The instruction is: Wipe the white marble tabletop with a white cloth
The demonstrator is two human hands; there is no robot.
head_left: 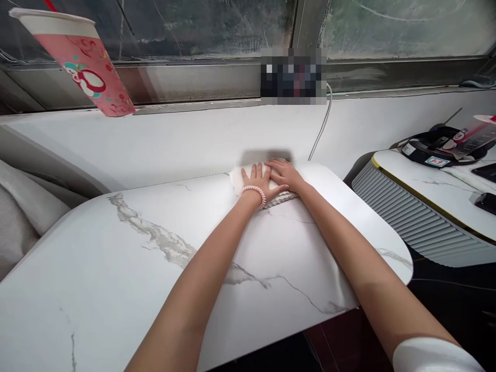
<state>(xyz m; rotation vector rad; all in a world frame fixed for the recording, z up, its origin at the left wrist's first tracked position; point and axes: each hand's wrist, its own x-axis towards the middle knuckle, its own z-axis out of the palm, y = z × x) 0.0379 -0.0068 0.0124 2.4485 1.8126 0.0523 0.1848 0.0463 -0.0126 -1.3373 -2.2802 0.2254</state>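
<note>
While both hands press flat, left hand [256,181], right hand [284,173], white cloth [284,197], marble table [135,248].

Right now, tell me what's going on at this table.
A person presses both hands flat on a white cloth at the far edge of a marble table. The left hand, with a pink bracelet on its wrist, lies beside the right hand. A pink paper cup stands on the window ledge at left.

Both bare arms are stretched far forward; the left hand [256,182] and right hand [284,173] lie flat, palms down, fingers overlapping.
</note>
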